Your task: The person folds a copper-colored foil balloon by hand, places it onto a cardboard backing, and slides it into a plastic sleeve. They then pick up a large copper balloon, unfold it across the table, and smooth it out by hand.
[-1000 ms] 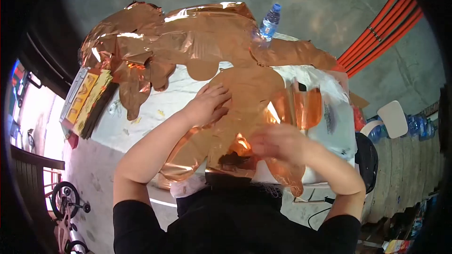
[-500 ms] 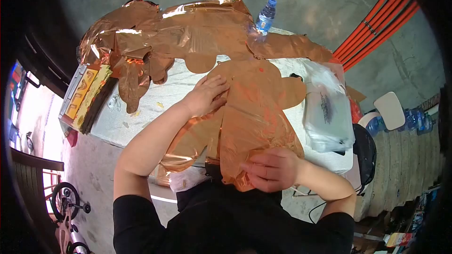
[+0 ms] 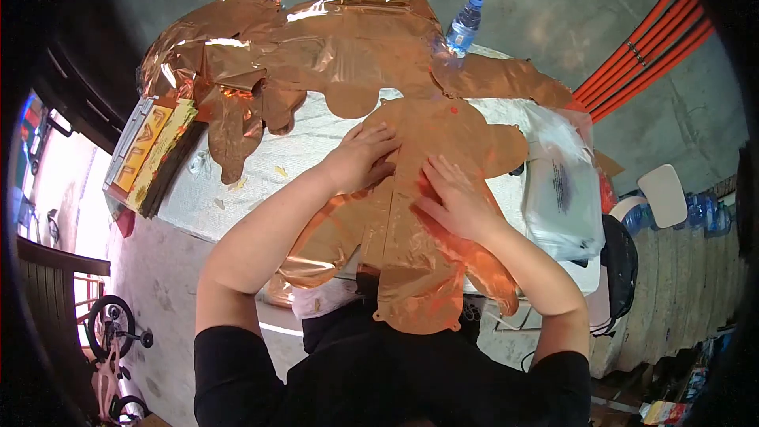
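Observation:
A flat copper-coloured foil piece point(image 3: 427, 292) with rounded lobes lies over the table's near edge, its lower end hanging towards my body. My left hand point(image 3: 364, 156) rests on its left part, fingers spread and pointing up. On the middle of the foil my right hand point(image 3: 456, 199) lies flat, fingers apart, pointing up and left. Neither hand is closed round anything. Behind them a larger spread of crinkled copper foil point(image 3: 332, 55) covers the far side of the table.
A water bottle point(image 3: 463, 28) stands at the back. Clear plastic bags point(image 3: 560, 198) lie on the white-covered table point(image 3: 190, 209) at right; a box with yellow lettering point(image 3: 150, 150) sits at its left end. A black bag point(image 3: 619, 265) is beyond the right edge.
The foil's right part has been unfolded and its lower end now lies flat towards my body. My right hand moved from that lower end up to the middle. My left hand stayed on the foil.

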A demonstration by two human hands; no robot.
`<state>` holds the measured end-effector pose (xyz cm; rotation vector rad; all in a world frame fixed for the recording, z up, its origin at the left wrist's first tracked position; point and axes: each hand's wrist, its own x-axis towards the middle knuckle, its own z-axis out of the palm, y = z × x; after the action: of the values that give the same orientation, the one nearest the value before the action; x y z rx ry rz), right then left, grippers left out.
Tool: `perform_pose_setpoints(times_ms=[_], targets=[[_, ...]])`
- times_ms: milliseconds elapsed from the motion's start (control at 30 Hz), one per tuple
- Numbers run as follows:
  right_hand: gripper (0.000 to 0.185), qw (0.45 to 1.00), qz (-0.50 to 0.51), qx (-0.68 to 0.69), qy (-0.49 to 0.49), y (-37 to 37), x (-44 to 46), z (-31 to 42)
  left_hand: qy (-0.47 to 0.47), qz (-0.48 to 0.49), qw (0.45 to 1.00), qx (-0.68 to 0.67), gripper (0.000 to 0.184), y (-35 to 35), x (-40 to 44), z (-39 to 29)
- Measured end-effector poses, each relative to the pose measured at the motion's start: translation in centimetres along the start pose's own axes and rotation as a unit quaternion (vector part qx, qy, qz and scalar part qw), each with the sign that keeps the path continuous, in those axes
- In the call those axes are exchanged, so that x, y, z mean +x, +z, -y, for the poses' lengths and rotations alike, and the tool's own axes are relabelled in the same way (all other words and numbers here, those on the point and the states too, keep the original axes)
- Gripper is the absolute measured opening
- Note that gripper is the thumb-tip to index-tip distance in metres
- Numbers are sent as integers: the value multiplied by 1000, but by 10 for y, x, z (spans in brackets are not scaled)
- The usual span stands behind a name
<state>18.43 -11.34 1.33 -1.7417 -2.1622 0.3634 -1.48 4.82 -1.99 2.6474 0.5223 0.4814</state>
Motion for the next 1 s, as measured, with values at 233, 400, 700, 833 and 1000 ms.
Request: perform_pose_setpoints(times_ms=[233, 400, 700, 833, 1000], targets=[[79, 998, 22, -62, -1, 9, 31, -2, -36, 30, 998, -36, 54, -8, 3, -8], [80, 997, 25, -65, -26, 13, 37, 3, -28, -1, 999, -28, 55, -4, 2, -6], [79, 997, 28, -74, -24, 17, 43, 7, -8, -1, 1000, -28, 60, -2, 1, -2], [79, 994, 29, -91, -46, 15, 41, 0, -12, -4, 1000, -24, 58, -10, -2, -6], [79, 996, 28, -66, -43, 14, 36, -1, -75, 180, 979, 65, 35, -67, -2, -41]])
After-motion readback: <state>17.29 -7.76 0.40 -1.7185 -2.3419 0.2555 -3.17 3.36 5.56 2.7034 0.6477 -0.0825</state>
